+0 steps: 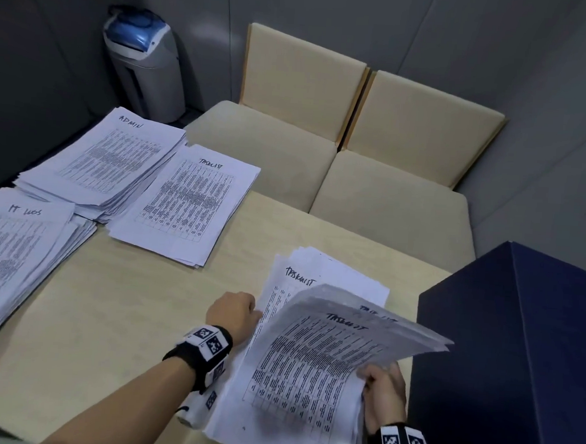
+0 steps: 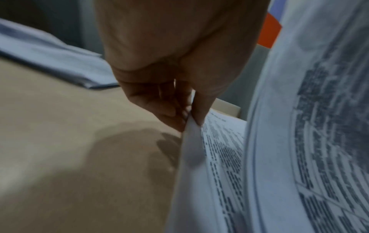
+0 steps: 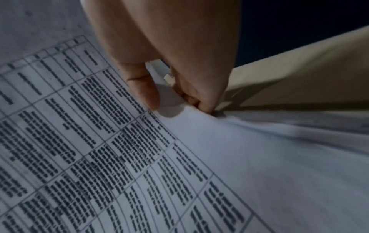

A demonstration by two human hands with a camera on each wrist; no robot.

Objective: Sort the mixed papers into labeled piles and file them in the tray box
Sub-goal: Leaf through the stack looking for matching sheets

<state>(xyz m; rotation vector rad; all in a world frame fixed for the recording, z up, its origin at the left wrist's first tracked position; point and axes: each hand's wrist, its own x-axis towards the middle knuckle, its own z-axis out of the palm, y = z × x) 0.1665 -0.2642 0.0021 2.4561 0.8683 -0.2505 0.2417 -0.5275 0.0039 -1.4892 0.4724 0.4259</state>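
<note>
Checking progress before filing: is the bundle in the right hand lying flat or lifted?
Lifted: the right hand grips the bundle, curved above the table.

You are looking at four paper piles: ADMIN pile (image 1: pixel 110 162), IT LOGS pile (image 1: pixel 15 259), far TASKLIST pile (image 1: pixel 186 201), near TASKLIST pile (image 1: pixel 310 370). Two chairs (image 1: pixel 325 127), one dark box (image 1: pixel 516 355), one shredder (image 1: pixel 143 61), two hands.

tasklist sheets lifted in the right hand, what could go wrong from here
1. The right hand grips the lifted tasklist sheets only at one edge; they bow and fan, so some could slip out and scatter.
2. The left hand pinches one page edge of the unsorted stack; pulling could crease or tear it.
3. The tasklist pile overhangs the table at its far edge and may slide off if bumped.
</note>
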